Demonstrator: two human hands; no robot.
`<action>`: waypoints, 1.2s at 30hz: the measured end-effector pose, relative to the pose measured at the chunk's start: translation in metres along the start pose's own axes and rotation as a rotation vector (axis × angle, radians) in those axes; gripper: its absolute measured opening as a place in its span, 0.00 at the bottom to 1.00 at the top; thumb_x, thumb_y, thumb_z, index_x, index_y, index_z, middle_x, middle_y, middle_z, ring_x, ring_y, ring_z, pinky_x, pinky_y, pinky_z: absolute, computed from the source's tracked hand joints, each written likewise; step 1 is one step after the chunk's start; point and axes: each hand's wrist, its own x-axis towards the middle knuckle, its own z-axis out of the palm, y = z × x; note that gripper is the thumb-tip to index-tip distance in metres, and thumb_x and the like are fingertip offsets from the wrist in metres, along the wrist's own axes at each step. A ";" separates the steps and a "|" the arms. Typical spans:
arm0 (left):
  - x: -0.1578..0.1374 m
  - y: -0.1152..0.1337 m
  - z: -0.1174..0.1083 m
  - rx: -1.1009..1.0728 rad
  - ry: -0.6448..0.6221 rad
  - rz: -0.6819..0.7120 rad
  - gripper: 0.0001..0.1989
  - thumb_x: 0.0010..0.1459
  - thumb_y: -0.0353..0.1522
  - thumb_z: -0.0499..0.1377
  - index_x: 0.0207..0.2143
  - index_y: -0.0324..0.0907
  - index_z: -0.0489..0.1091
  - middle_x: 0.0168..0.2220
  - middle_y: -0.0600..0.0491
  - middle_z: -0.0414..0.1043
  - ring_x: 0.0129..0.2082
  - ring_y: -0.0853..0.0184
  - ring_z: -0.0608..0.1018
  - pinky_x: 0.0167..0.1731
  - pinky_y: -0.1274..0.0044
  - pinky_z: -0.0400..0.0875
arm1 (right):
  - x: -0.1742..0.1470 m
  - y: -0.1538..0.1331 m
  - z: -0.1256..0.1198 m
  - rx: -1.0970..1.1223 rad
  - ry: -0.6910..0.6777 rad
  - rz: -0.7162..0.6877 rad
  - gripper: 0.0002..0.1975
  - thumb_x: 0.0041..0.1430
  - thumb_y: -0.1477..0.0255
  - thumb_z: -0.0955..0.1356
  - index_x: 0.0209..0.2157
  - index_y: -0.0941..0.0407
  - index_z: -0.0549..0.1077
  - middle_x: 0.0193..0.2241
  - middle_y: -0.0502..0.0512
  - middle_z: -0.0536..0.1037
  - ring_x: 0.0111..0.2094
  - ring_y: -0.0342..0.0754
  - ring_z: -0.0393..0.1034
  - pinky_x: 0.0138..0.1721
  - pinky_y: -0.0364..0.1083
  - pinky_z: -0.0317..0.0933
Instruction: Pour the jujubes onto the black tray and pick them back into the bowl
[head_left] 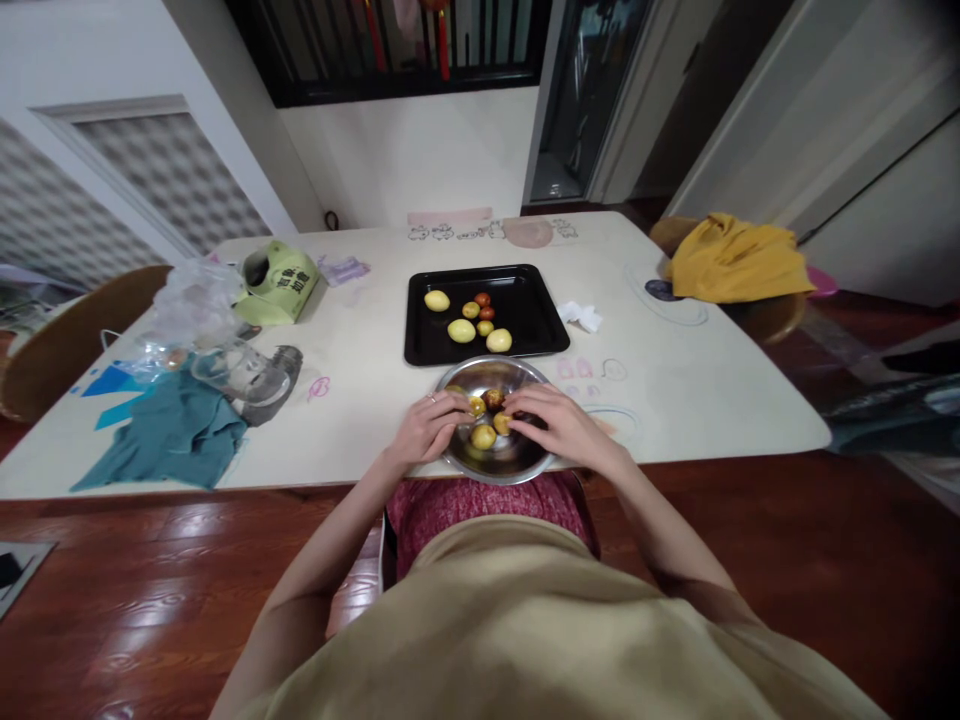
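Note:
A shiny metal bowl (525,465) stands at the table's near edge, with several yellow-green and brown jujubes (484,436) inside. My left hand (431,425) reaches over the bowl's left side, its fingertips closed against a yellowish jujube (477,406). From the right side, my right hand (555,418) has its fingers bent around another jujube (502,424). Just behind the bowl lies a black baking tray (517,290). It carries yellow lemons (461,331) and several smaller red and yellow-brown jujubes (486,314).
On the white table (360,400), a crumpled tissue (583,317) is right of the tray. At left are a green paper box (279,282), a clear plastic bag (199,300) and a teal cloth (176,430). Yellow fabric (739,258) hangs over a chair at right.

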 end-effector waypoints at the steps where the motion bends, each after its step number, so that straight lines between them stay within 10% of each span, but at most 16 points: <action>1: 0.000 0.000 0.000 -0.006 -0.004 -0.003 0.26 0.78 0.37 0.41 0.50 0.41 0.79 0.49 0.43 0.82 0.55 0.57 0.80 0.54 0.63 0.75 | -0.004 0.002 0.000 0.012 0.059 -0.005 0.07 0.74 0.68 0.68 0.45 0.51 0.80 0.46 0.57 0.85 0.50 0.56 0.80 0.56 0.59 0.71; 10: 0.013 0.007 -0.008 -0.159 0.110 -0.099 0.23 0.79 0.37 0.44 0.51 0.41 0.78 0.48 0.43 0.81 0.53 0.57 0.80 0.56 0.60 0.75 | -0.032 0.026 0.022 0.037 0.476 -0.019 0.15 0.76 0.68 0.62 0.42 0.51 0.82 0.42 0.58 0.87 0.52 0.58 0.82 0.55 0.63 0.72; 19: 0.083 -0.044 -0.029 0.121 0.126 -0.291 0.12 0.74 0.35 0.55 0.52 0.41 0.75 0.53 0.44 0.77 0.57 0.57 0.78 0.61 0.61 0.72 | -0.029 0.031 0.031 0.020 0.530 -0.033 0.22 0.78 0.66 0.58 0.38 0.51 0.81 0.39 0.58 0.86 0.48 0.56 0.82 0.54 0.62 0.73; 27: 0.164 -0.117 -0.012 0.365 -0.188 -0.646 0.13 0.65 0.28 0.62 0.51 0.37 0.77 0.54 0.42 0.77 0.52 0.57 0.80 0.56 0.68 0.75 | -0.029 0.031 0.034 0.019 0.561 -0.037 0.20 0.77 0.69 0.59 0.36 0.52 0.81 0.37 0.57 0.86 0.45 0.56 0.81 0.51 0.61 0.73; 36: 0.184 -0.142 0.011 0.425 -0.241 -0.777 0.08 0.59 0.25 0.65 0.42 0.35 0.80 0.44 0.39 0.83 0.47 0.53 0.82 0.50 0.68 0.75 | -0.029 0.029 0.033 -0.031 0.586 -0.070 0.20 0.77 0.70 0.59 0.36 0.51 0.81 0.34 0.56 0.85 0.43 0.55 0.81 0.48 0.59 0.74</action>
